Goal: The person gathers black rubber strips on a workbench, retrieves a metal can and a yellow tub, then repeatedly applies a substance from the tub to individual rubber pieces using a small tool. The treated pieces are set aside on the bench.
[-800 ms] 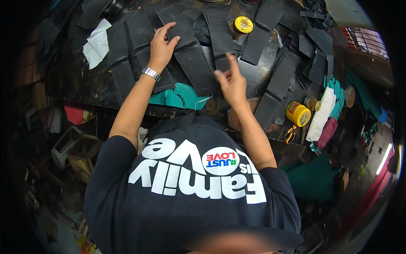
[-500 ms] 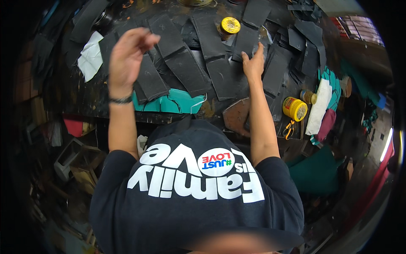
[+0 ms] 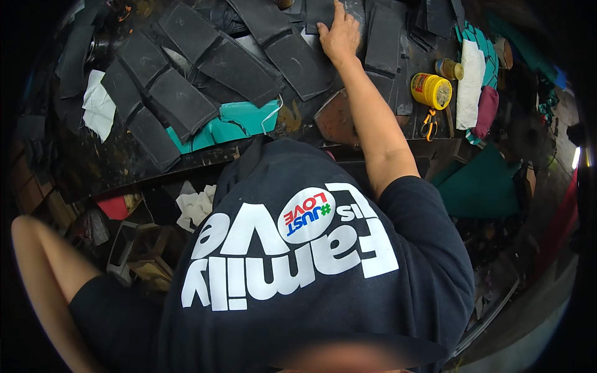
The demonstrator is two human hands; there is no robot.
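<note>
Up at the far edge of the view, the right hand (image 3: 342, 35) is lying palm-down, fingers extended and thumb standing apart, its fingertips meeting the top border. It is showing nothing clasped, though whether anything is sitting under the palm, I can't tell. Right beside the thumb, a black panel (image 3: 319, 17) is lying flat on the dark table (image 3: 74, 166); touching or just clear, the angle isn't telling. Over on the left, the left arm (image 3: 38, 267) is bending sharply, elbow out, and the left hand is staying out of sight, so its grip is anybody's guess! Across the table, more black panels (image 3: 239, 73) are running in slanting, overlapping rows, with a teal sheet (image 3: 249, 118) peeking out along the near edge and a crumpled white cloth (image 3: 98, 105) lying off to the left. A brown piece (image 3: 336, 118) is resting near the right forearm (image 3: 376, 115). Further right, a yellow jar (image 3: 429, 91) is sitting near a smaller jar (image 3: 449, 69), orange-handled scissors (image 3: 429, 126) are lying just below, and a folded white cloth (image 3: 471, 87) is stretching alongside a maroon cloth (image 3: 486, 110).
</note>
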